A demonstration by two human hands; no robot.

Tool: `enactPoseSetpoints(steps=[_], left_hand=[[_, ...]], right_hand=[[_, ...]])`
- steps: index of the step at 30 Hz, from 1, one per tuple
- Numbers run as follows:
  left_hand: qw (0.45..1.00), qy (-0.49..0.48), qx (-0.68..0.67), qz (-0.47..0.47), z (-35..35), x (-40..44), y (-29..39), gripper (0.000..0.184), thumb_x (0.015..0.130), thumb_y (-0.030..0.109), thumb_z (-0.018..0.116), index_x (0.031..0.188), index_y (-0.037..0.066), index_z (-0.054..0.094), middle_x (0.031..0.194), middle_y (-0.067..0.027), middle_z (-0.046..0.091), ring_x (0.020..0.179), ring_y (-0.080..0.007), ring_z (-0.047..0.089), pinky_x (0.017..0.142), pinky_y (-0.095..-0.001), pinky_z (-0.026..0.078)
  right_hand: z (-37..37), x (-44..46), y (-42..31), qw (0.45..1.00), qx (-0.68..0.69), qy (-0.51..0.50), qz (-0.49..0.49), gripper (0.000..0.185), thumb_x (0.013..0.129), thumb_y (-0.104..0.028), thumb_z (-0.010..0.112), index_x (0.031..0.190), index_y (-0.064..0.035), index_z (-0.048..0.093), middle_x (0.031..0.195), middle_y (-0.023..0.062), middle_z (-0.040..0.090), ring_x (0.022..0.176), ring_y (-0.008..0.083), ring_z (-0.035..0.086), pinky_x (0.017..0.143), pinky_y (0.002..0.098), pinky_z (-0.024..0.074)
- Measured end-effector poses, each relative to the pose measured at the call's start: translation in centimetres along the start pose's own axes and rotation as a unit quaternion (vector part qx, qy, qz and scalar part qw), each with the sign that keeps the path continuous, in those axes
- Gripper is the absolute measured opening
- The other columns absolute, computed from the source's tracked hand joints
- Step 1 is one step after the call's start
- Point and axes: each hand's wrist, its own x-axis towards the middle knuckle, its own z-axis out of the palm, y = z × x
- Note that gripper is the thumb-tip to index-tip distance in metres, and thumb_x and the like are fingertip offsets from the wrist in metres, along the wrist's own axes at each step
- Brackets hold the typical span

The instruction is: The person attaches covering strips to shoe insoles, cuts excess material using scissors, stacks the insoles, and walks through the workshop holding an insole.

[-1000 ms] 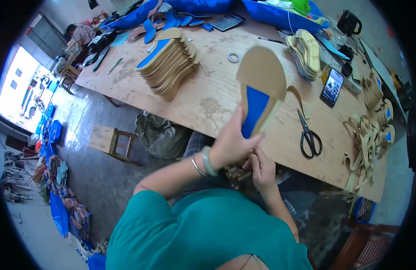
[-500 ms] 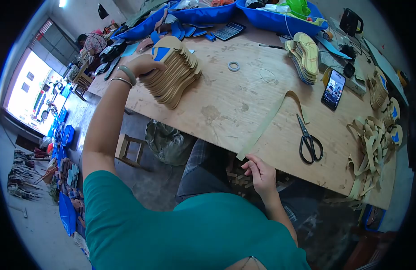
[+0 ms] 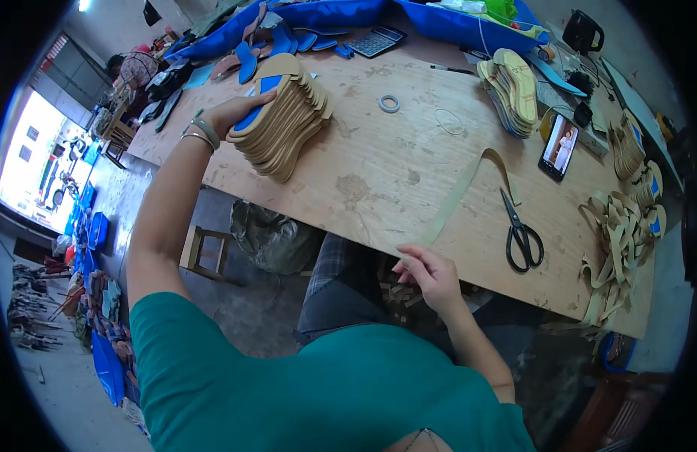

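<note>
My left hand [image 3: 226, 114], with bangles at the wrist, grips the near-left side of a stack of tan insoles [image 3: 284, 128]. Its fingers close on an upper insole with a blue patch [image 3: 250, 117]; how many layers they hold is hidden. At the table's front edge, my right hand [image 3: 433, 280] has thumb and fingers pinched together over the lower end of a pale fabric strip [image 3: 461, 188]. That end is hidden by the fingers. The strip's far end bends over and lies near black-handled scissors [image 3: 522, 237].
A tape roll [image 3: 389, 103], a thin loop [image 3: 449, 121], a phone [image 3: 559, 148] and yellowish insoles [image 3: 508, 94] lie on the table [image 3: 363, 203]. Cut strips [image 3: 618, 241] pile up right. Blue bins [image 3: 469, 30] line the back. Another person [image 3: 137, 69] sits far left.
My left hand has shifted down the stack's side, and more of the blue patch shows. My right hand has moved slightly up and left, over the strip's end. The view has turned slightly.
</note>
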Motion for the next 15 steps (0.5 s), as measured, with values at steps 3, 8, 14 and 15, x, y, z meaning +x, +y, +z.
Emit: enactPoseSetpoints(steps=[3, 8, 14, 15], left_hand=[[0.999, 0.004, -0.038, 0.035, 0.3, -1.0, -1.4, 0.064, 0.085, 0.05, 0.064, 0.121, -0.003, 0.055, 0.106, -0.014, 0.067, 0.079, -0.0152, 0.067, 0.072, -0.0277, 0.055], [0.994, -0.004, -0.053, 0.1, -0.1, -2.5, -2.6, 0.062, 0.086, 0.048, 0.064, 0.122, -0.002, 0.054, 0.105, -0.0146, 0.067, 0.078, -0.0159, 0.067, 0.071, -0.0281, 0.055], [0.978, -0.09, -0.151, 0.116, -1.7, 0.9, -3.7, 0.059, 0.088, 0.047, 0.062, 0.124, 0.0, 0.053, 0.107, -0.0133, 0.066, 0.082, -0.017, 0.067, 0.073, -0.0283, 0.055], [0.971, -0.124, -0.177, 0.098, -1.7, 1.9, -3.8, 0.059, 0.089, 0.046, 0.061, 0.125, 0.0, 0.052, 0.108, -0.0129, 0.066, 0.083, -0.0173, 0.067, 0.073, -0.0283, 0.055]], right_hand=[[1.9, 3.9, -0.9, 1.0, 0.001, -0.028, 0.013, 0.025, 0.096, -0.014, 0.053, 0.114, 0.0012, 0.061, 0.085, 0.0057, 0.066, 0.07, 0.0091, 0.06, 0.063, 0.0205, 0.0476], [7.2, 15.4, -1.2, 0.997, 0.029, -0.055, 0.042, 0.033, 0.097, -0.024, 0.053, 0.117, 0.001, 0.058, 0.095, 0.0079, 0.065, 0.078, 0.0105, 0.062, 0.063, 0.0215, 0.048], [13.9, 23.6, -2.0, 0.995, 0.076, 0.002, 0.07, 0.055, 0.091, -0.047, 0.057, 0.124, -0.003, 0.053, 0.104, 0.0066, 0.058, 0.091, 0.0171, 0.054, 0.077, 0.0321, 0.047], [14.6, 23.9, -2.7, 0.992, 0.098, 0.024, 0.075, 0.061, 0.089, -0.052, 0.058, 0.125, -0.0037, 0.052, 0.104, 0.0058, 0.056, 0.093, 0.0181, 0.051, 0.08, 0.0347, 0.0461]])
